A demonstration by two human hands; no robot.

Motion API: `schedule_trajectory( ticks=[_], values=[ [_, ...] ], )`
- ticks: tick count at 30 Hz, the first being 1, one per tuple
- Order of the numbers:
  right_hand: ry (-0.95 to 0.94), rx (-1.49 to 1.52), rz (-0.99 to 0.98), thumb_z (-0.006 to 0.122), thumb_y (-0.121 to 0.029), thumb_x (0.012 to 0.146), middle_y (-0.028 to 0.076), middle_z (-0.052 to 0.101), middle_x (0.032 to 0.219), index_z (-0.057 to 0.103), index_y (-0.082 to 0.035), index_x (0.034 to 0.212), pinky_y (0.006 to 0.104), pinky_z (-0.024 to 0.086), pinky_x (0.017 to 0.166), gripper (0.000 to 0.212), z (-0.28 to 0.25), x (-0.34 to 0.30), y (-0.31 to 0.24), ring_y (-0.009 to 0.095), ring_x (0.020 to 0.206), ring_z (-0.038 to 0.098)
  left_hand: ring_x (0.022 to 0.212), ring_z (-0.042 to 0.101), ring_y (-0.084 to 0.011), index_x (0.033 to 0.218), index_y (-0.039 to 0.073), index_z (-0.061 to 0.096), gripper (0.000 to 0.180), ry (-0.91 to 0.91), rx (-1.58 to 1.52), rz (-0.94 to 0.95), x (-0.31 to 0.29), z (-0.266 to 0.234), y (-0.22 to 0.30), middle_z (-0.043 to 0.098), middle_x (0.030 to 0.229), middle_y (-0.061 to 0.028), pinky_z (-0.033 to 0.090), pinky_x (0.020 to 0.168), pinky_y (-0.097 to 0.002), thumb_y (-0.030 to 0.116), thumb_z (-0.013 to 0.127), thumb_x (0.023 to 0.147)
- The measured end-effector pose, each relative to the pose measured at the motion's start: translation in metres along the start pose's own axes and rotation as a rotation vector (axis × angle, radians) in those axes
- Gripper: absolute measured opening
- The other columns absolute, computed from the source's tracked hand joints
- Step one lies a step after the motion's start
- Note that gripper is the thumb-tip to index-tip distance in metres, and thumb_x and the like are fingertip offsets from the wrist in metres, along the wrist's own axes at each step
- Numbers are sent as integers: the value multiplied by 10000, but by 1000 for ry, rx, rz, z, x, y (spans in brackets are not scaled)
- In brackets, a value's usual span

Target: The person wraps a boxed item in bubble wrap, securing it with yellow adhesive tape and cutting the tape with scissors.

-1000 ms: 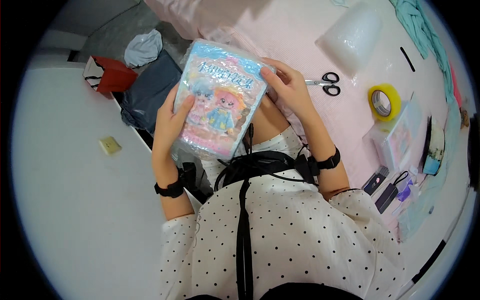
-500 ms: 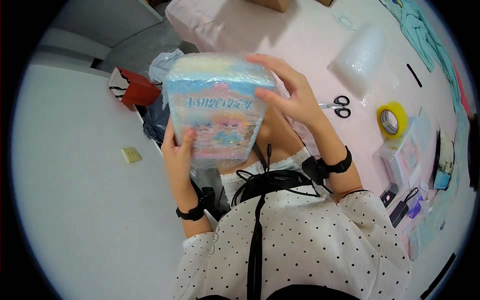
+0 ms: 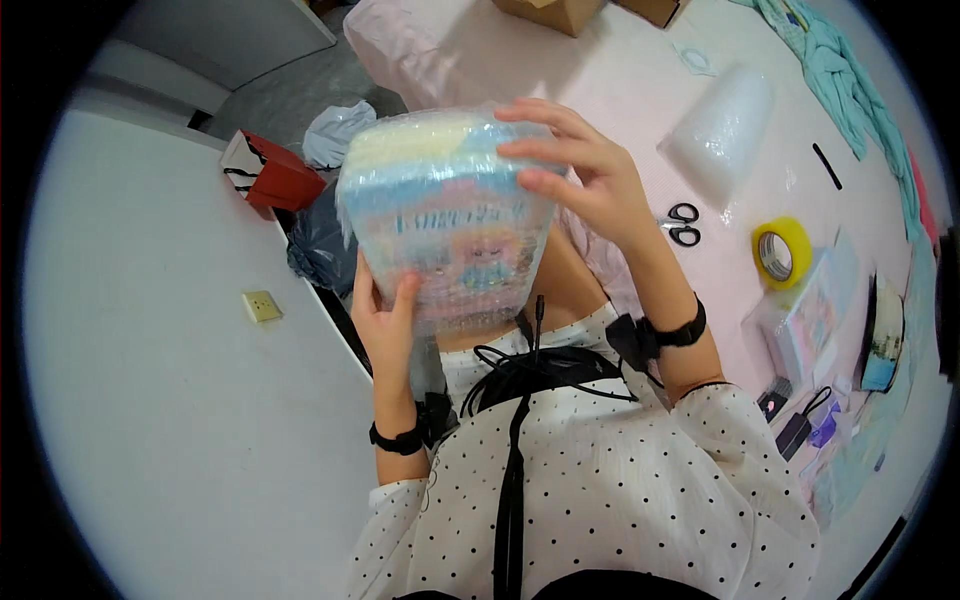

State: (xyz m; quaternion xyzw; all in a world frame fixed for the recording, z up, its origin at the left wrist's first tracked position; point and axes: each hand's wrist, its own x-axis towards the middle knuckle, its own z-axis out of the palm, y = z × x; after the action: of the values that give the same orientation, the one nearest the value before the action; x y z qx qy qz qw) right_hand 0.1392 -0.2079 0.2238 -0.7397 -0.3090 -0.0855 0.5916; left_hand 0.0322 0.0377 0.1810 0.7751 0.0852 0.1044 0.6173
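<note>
A pastel blue and pink box (image 3: pixel 450 225), wrapped in clear bubble wrap, is held up over my lap, its printed front tilted toward me. My left hand (image 3: pixel 387 315) grips its lower left edge, thumb on the front and the other fingers partly hidden behind. At the upper right corner, my right hand (image 3: pixel 580 165) rests with fingers apart, the thumb and fingertips touching the wrap. Whether the right hand bears any weight, I cannot tell. Black-handled scissors (image 3: pixel 684 225) lie on the pink sheet, right of my right forearm.
Right on the sheet lie a bubble wrap roll (image 3: pixel 722 130), a yellow tape roll (image 3: pixel 781 252) and another pastel box (image 3: pixel 800 320). Cardboard boxes (image 3: pixel 552 12) stand at the far edge. Left of the bed are a red paper bag (image 3: pixel 285 180) and a black plastic bag (image 3: pixel 325 240).
The wrapped box has shifted slightly right and tilted. My left hand moved right with it. The right hand's fingers have spread and changed place on the top corner.
</note>
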Motion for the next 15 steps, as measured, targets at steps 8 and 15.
schedule_trajectory(
  ticks=[8, 15],
  values=[
    [-57, -154, -194, 767, -236, 663, 172, 408, 1396, 728, -203, 1000, 473, 235, 1086, 341, 4, -24, -31, 383, 1349, 269, 1200, 442, -243, 1437, 27, 188, 921, -46, 19, 155, -15, -13, -8, 449, 1304, -154, 367, 981, -355, 227, 768, 750],
    [-294, -51, -233, 794, -210, 631, 223, 378, 1398, 705, -161, 1050, 545, 172, 1083, 431, 26, -37, -46, 414, 1343, 272, 1254, 400, -327, 1376, 51, 365, 753, -157, 84, 439, -4, -47, 55, 357, 1395, -212, 360, 993, -391, 511, 581, 820]
  ],
)
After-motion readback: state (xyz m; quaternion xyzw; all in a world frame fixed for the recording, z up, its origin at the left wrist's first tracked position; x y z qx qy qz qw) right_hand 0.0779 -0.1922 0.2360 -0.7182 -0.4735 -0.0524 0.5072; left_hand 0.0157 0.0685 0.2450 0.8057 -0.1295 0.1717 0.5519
